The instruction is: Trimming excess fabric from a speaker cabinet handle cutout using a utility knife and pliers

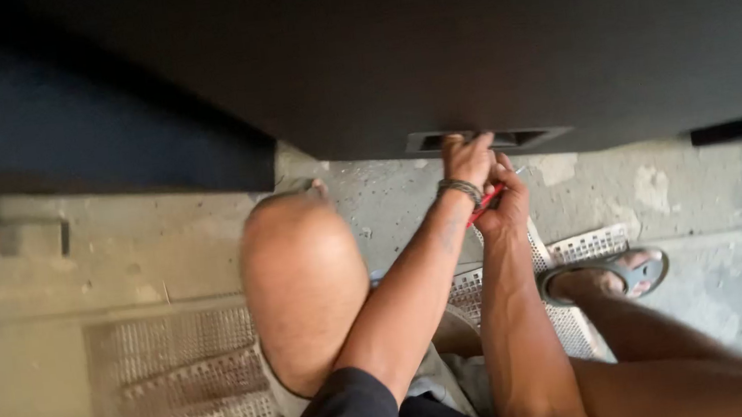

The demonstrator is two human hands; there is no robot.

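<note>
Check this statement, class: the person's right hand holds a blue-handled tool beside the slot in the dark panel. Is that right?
Not quite. The head view shows the tool in the right hand has a red handle, not blue. It is beside the slot in the dark panel.

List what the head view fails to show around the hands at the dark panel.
- Slot interior: dark, blocked by the left hand.
- Red tool: mostly covered by the right hand; its tip and kind unclear.
- Dark panel: cut off by the top edge.
- Left foot: hidden behind the knee.
</note>
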